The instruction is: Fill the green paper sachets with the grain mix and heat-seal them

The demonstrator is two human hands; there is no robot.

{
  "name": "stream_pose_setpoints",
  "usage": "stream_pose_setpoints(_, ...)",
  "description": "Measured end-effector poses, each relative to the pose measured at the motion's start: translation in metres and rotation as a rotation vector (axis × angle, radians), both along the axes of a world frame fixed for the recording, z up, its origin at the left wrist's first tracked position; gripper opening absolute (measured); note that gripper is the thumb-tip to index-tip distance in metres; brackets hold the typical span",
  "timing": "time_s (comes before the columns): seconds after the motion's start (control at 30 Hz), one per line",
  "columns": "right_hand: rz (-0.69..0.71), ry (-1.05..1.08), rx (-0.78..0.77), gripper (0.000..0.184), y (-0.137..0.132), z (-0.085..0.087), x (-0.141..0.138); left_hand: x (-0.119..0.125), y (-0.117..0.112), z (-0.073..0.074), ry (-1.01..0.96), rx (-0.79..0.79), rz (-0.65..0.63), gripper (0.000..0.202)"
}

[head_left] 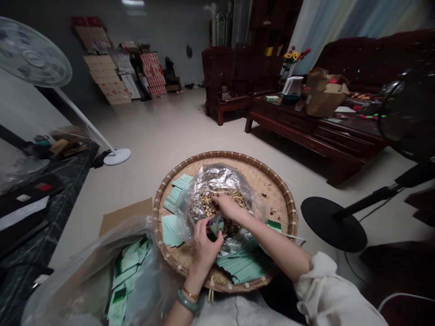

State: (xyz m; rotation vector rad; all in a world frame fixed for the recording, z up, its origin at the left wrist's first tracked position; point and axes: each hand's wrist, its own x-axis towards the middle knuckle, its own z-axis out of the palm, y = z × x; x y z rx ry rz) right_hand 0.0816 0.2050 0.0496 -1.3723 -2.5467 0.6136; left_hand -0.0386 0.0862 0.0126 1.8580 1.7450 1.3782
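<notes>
My left hand (205, 242) pinches a small green paper sachet (216, 225) just below my right hand (228, 206). The right fingers curl down into a brown, seedy dried mix (207, 206), and whether they hold any is hidden. The mix fills a clear plastic bag with a foil lining (217, 179), which lies on a round woven bamboo tray (224, 154). Stacks of pale green sachets (241, 267) lie on the tray around the bag. More green sachets (127, 271) fill a plastic bag at lower left.
A black round fan base (333, 224) stands right of the tray, and a white fan (34, 52) stands at left. A dark marble-topped ledge (30, 213) runs along the left. A carved wooden table (306, 124) holds paper bags and flowers at back right.
</notes>
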Motion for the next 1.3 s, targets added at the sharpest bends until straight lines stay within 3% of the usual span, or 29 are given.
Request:
stream_pose_setpoints(0.2, -0.032, 0.2, -0.006, 0.024, 0.006, -0.008, 0.01, -0.002, 0.006, 0.01, 0.008, 0.028, 0.025, 0.04)
stream_pose_setpoints(0.4, -0.107, 0.457, -0.075, 0.025, 0.014, -0.002, 0.034, -0.001, 0.014, 0.015, -0.02, -0.002, 0.019, 0.042)
stream_pose_setpoints(0.57, -0.188, 0.725, -0.335, 0.023, 0.017, 0.012, 0.046, 0.001, 0.022, 0.014, -0.011, -0.015, -0.004, 0.044)
stream_pose_setpoints(0.7, -0.145, 0.845, -0.42, 0.022, 0.013, 0.035, 0.051, 0.004, 0.027, 0.013, 0.047, -0.025, 0.006, 0.044)
stream_pose_setpoints(0.87, -0.045, 0.673, -0.241, 0.018, -0.002, 0.061, 0.051, 0.007, 0.03, 0.012, 0.076, -0.031, 0.015, 0.045)
stream_pose_setpoints(1.03, 0.055, 0.406, -0.013, 0.018, -0.018, 0.073, 0.045, 0.009, 0.03, 0.011, 0.083, -0.027, 0.005, 0.046)
stream_pose_setpoints(1.17, 0.127, 0.302, 0.06, 0.024, -0.026, 0.08, 0.04, 0.009, 0.03, 0.011, 0.081, -0.026, -0.003, 0.047)
stream_pose_setpoints(1.3, 0.12, 0.355, 0.03, 0.032, -0.03, 0.081, 0.037, 0.009, 0.029, 0.011, 0.08, -0.011, -0.007, 0.049)
